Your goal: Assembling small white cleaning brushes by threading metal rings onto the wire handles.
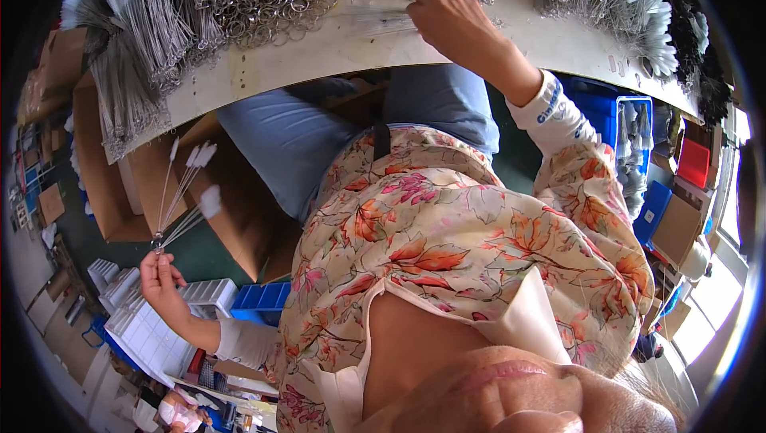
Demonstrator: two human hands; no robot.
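Note:
My left hand (162, 280) is raised off the table at the left. Its fingers are closed on a small bunch of thin wire brushes (177, 185) with white bristle tips, gathered at a metal ring and fanning out away from me. Over the tabletop (351, 50), my right hand (453, 22) reaches to the far side with its fingers pinched together. What they hold, if anything, is too small to make out. Thin blurred wires (384, 23) lie just left of these fingertips. Loose metal rings (279, 14) are heaped farther left, beside bundles of wire brushes (152, 22).
More brush bundles (606, 2) line the table's far right. Open cardboard boxes (120, 201) stand below the table at the left. White crates (148, 325) and a blue bin (262, 303) are near my left arm. A blue crate (594, 110) stands to the right.

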